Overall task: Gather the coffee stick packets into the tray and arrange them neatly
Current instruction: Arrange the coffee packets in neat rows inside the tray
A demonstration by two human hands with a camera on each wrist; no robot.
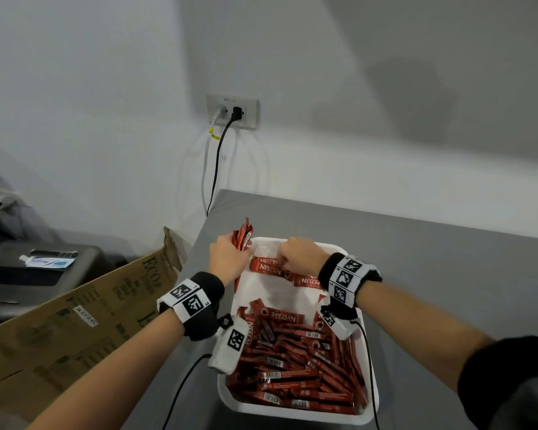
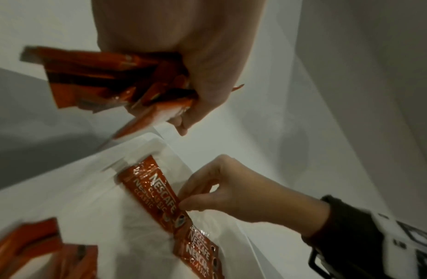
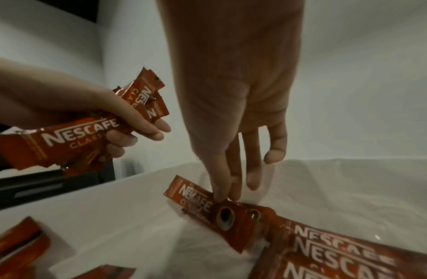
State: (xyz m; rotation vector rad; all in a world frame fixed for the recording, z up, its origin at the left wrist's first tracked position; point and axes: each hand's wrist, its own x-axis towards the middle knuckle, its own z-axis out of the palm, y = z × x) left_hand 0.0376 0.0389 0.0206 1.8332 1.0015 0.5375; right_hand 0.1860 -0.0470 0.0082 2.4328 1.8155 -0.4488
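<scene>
Red foil packets (image 1: pixel 295 367) heaped in the near end of the white tray (image 1: pixel 374 395). Left hand (image 1: pixel 227 257) clutches a bundle (image 1: pixel 243 237) as stock; right hand (image 1: pixel 298 254), fingers extended, presses one packet (image 1: pixel 269 268) flat at the far end, evidently starting a row.

Right hand (image 3: pixel 234 105) reaches down into white tray (image 3: pixel 93 207), fingers straight, index and middle fingertips (image 3: pixel 219 196) pressing on a red coffee packet (image 3: pixel 207 209) lying flat on the tray floor. More packets (image 3: pixel 339 251) lie side by side just right of it, logos up. Left hand (image 3: pixel 126 124) at left, above the tray edge, fingers curled round a bunch of packets (image 3: pixel 71 139), some ends sticking up past the fingers. Blurred red packets in lower left corner (image 3: pixel 16 245). White wall behind.
</scene>
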